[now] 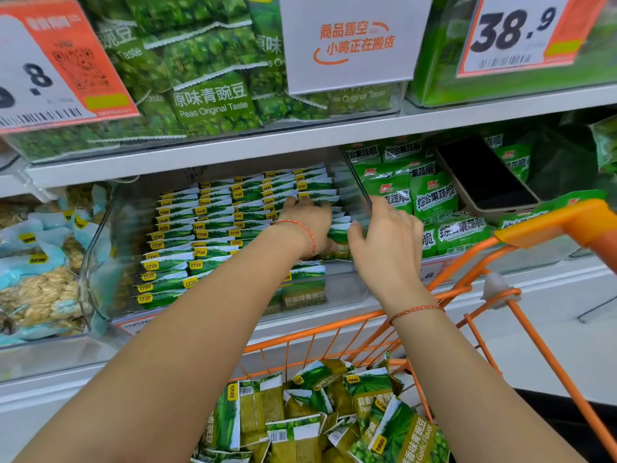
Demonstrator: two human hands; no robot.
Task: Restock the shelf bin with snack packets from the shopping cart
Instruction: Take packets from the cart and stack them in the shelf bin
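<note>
Both hands in the bin (100, 248), centre of frame. Left hand (305, 218) lies fingers-down on the packed rows of packets (207, 228), pressing them toward the left; whether it grips any, cannot tell. Right hand (384, 235) just beside it, fingers curled on a few upright packets at the bin's right end. The gap between the hands is where new ones go. More packets loose in the cart (521, 228), bottom of frame, below both wrists; right hand is nearer.
</note>
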